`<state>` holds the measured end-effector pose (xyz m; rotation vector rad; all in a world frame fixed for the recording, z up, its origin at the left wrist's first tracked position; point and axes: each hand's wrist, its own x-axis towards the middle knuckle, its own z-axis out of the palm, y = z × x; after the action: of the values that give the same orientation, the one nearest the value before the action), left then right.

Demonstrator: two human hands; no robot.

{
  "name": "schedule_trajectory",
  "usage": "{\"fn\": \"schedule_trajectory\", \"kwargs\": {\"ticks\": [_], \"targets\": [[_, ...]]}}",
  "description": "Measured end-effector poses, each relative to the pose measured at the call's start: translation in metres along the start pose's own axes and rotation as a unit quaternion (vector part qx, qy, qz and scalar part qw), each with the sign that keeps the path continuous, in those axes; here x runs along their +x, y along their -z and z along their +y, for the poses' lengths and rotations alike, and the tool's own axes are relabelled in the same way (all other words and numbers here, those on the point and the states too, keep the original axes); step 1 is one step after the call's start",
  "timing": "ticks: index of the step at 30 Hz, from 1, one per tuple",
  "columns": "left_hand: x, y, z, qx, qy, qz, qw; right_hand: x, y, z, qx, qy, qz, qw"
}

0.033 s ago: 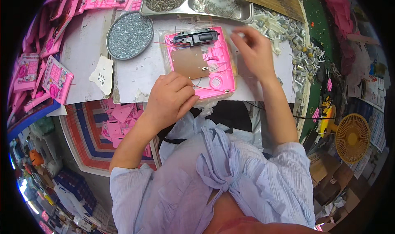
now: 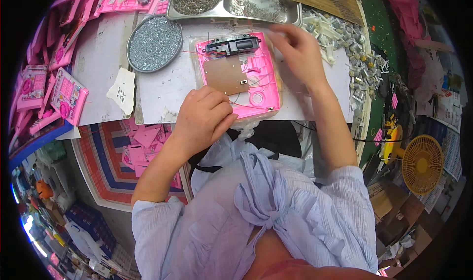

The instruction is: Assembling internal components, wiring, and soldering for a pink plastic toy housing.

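Observation:
A pink plastic casing (image 2: 268,90) lies open side up on a clear plastic bag (image 2: 198,73) at the table's near edge. Inside it are a brown circuit board (image 2: 224,75), thin wires and, along the top, a black mechanism (image 2: 232,45) with a dark window. My left hand (image 2: 207,113) is closed at the casing's near left corner, fingers curled and gripping its edge. At the casing's far right corner hovers my right hand (image 2: 298,51), thumb and forefinger apart, nothing visible between them. Its fingertips are slightly blurred.
A round dish of small screws (image 2: 154,43) stands left of the casing. Behind is a metal tray (image 2: 258,4) with small metal parts. White plastic and metal pieces (image 2: 352,48) heap up at right. Pink casings (image 2: 69,95) pile at far left. A yellow fan (image 2: 422,165) is off to the right.
My right hand has shifted slightly left and away from me, closer to the black mechanism's right end. My left hand stays at the casing's corner.

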<state>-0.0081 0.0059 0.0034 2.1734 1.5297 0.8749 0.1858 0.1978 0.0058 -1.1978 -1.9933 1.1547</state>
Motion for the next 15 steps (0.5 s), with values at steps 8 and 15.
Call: {"fn": "schedule_trajectory", "kwargs": {"ticks": [8, 15], "targets": [[-0.003, -0.004, 0.0, 0.0, 0.02, 0.012, 1.0, 0.024, -0.013, 0.009, -0.203, 0.162, 0.075, 0.963], [0.023, -0.005, 0.024, 0.042, 0.091, 0.067, 0.993, -0.062, -0.002, 0.023, 0.151, 0.018, 0.13, 0.98]]}}
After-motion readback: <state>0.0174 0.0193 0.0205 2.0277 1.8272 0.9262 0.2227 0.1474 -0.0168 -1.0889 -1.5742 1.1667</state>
